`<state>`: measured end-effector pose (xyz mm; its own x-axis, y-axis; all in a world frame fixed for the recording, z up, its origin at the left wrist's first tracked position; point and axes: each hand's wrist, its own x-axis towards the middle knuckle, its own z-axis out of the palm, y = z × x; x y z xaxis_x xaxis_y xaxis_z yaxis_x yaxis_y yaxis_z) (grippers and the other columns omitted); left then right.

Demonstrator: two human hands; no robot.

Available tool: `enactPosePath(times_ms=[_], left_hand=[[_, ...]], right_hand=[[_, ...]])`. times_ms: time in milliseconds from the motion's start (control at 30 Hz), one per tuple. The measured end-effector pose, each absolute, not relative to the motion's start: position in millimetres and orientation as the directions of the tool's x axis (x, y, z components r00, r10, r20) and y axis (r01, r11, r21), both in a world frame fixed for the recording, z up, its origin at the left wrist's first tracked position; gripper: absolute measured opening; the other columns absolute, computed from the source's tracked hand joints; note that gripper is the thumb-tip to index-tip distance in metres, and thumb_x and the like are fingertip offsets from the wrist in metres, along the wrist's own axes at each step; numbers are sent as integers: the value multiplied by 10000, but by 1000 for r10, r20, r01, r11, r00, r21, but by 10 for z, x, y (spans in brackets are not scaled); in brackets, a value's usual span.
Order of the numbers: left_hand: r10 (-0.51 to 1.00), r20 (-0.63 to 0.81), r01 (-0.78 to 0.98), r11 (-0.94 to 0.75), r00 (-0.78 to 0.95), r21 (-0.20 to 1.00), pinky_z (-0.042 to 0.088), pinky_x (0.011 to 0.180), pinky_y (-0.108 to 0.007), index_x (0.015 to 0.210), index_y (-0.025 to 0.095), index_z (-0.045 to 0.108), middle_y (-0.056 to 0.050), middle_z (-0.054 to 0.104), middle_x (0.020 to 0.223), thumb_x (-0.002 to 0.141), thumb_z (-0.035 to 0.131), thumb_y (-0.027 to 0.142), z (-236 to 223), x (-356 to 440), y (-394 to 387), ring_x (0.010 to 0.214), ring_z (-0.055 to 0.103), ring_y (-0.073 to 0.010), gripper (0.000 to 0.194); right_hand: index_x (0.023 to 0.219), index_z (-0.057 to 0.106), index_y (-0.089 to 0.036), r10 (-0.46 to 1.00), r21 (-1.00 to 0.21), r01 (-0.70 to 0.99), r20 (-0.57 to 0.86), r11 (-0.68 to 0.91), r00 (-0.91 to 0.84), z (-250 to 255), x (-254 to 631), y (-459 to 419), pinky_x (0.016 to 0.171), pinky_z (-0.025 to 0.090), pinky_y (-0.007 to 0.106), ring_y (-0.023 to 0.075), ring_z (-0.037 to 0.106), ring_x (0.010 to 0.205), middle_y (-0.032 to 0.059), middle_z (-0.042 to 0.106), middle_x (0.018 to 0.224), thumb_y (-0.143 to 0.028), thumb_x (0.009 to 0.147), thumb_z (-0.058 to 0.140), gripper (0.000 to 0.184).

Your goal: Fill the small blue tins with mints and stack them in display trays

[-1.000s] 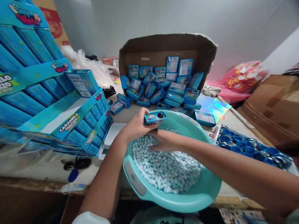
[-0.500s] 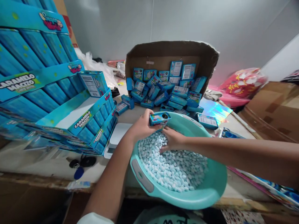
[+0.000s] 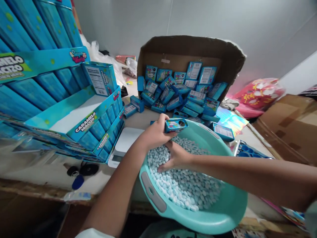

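My left hand (image 3: 155,134) is closed round a small blue candy box (image 3: 176,125) with a round hole in its end, held over the far rim of a teal plastic basin (image 3: 224,215). The basin holds a heap of small pale blue and white candies (image 3: 188,185). My right hand (image 3: 174,156) lies in the candies just below the box, fingers curled into the heap; what they hold is hidden.
A tipped cardboard carton (image 3: 188,49) spills several small blue boxes (image 3: 180,92) behind the basin. Blue display cartons (image 3: 74,109) stand at left, a white scale (image 3: 125,143) beside them. A tray of blue caps (image 3: 245,152) lies right. Keys (image 3: 80,172) lie near the table's front edge.
My right hand has dipped lower into the candies, from just under the box. The left hand keeps the box over the rim. The camera has shifted.
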<state>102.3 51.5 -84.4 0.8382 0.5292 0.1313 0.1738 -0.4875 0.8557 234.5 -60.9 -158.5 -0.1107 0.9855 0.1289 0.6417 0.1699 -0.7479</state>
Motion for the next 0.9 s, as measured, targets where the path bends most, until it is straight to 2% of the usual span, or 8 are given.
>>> enactPosePath(times_ms=[67, 200, 333, 433, 567, 733, 800, 900], left_hand=[[519, 130, 171, -491, 845, 854, 481, 743, -297, 1112, 254, 386, -31, 640, 1027, 836, 700, 402, -831, 1011, 506, 943, 656, -233, 443], [521, 139, 170, -501, 842, 848, 478, 752, -293, 1127, 264, 403, -8, 633, 997, 847, 691, 427, -805, 990, 485, 936, 654, -223, 434], [554, 138, 180, -481, 821, 858, 488, 801, -312, 1183, 266, 418, -26, 651, 1051, 852, 674, 487, -790, 986, 470, 988, 655, -236, 473], [548, 123, 213, -509, 828, 834, 488, 812, -333, 1208, 264, 433, -46, 661, 1080, 837, 683, 482, -798, 994, 469, 1004, 653, -257, 497], [548, 114, 238, -530, 828, 814, 485, 753, -328, 1177, 256, 449, -49, 675, 1037, 802, 706, 449, -817, 999, 474, 952, 661, -268, 494], [512, 83, 213, -493, 855, 844, 471, 693, -307, 1152, 239, 461, -29, 676, 973, 763, 718, 457, -791, 984, 465, 863, 658, -245, 515], [483, 99, 199, -527, 870, 826, 464, 705, -312, 1136, 233, 477, -30, 672, 982, 742, 724, 442, -771, 977, 462, 874, 647, -246, 509], [446, 128, 178, -580, 886, 795, 447, 714, -311, 1090, 228, 501, -30, 666, 986, 723, 722, 389, -747, 972, 457, 878, 635, -238, 458]], right_hand=[[1373, 570, -197, 987, -742, 651, 141, 157, -78, -1599, 2345, -574, 1143, 405, 522, 437, 518, 1331, 171, 595, 1420, -529, 498, 935, 1005], [1222, 671, -166, 991, -713, 689, 123, 131, -61, -1581, 2358, -503, 979, 524, 543, 450, 647, 1149, 186, 707, 1244, -307, 598, 866, 669], [1073, 732, -189, 976, -665, 717, 104, 209, -189, -1421, 2366, -476, 918, 561, 422, 356, 708, 1034, 123, 761, 1126, -148, 616, 760, 459], [989, 750, -189, 949, -549, 787, 39, 282, -313, -1226, 2362, -511, 913, 541, 405, 345, 685, 1053, 124, 755, 1109, -131, 597, 766, 396], [856, 735, -214, 919, -409, 852, -75, 326, -387, -952, 2352, -619, 673, 492, 285, 207, 643, 749, 30, 720, 810, -226, 672, 785, 191], [818, 701, -220, 913, -754, 552, 158, 357, -375, -686, 2439, -807, 645, 474, 262, 142, 585, 653, -20, 671, 733, -221, 732, 750, 99], [809, 695, -220, 933, -864, 379, 237, 330, -272, -609, 2504, -837, 610, 482, 261, 141, 584, 633, -18, 665, 719, -227, 736, 770, 105], [777, 687, -220, 937, -915, 203, 348, 348, -38, -520, 2593, -766, 530, 456, 248, 123, 557, 568, -16, 661, 710, -224, 711, 800, 131]])
